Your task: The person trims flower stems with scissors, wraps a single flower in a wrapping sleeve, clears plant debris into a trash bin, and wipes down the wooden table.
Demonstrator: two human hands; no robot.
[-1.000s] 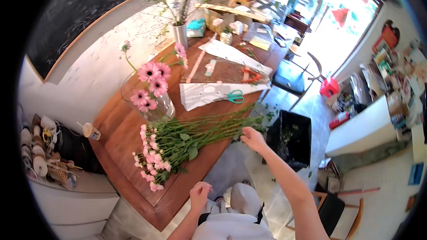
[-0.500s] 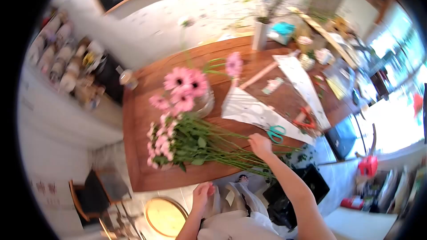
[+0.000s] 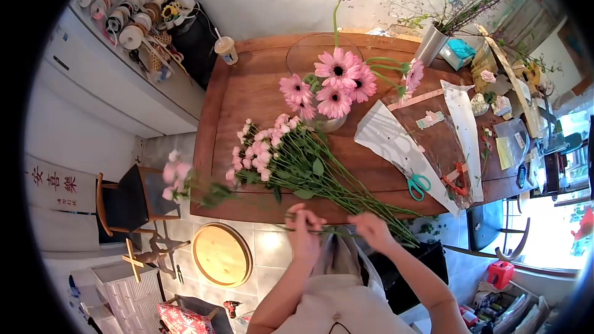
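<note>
Single-stem handling, apparently: left hand (image 3: 304, 226) has fingers closed on pink rose spray (image 3: 175, 175), blooms off the near worktop (image 3: 215, 102) edge. Right hand (image 3: 374, 230) fingers narrow by its stem; grip can't tell. Moving it calls for edge clearance. Rose bundle (image 3: 265, 156) lies beyond, on the worktop.

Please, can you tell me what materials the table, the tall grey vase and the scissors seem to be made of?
Table: wood, likely varnished; reddish-brown, with board seams and a soft sheen.
Vase: perhaps metal, for its smooth silvery-grey side; glazed ceramic is also possible.
Scissors: handles probably plastic, evenly teal; the blades are too small to judge.
</note>
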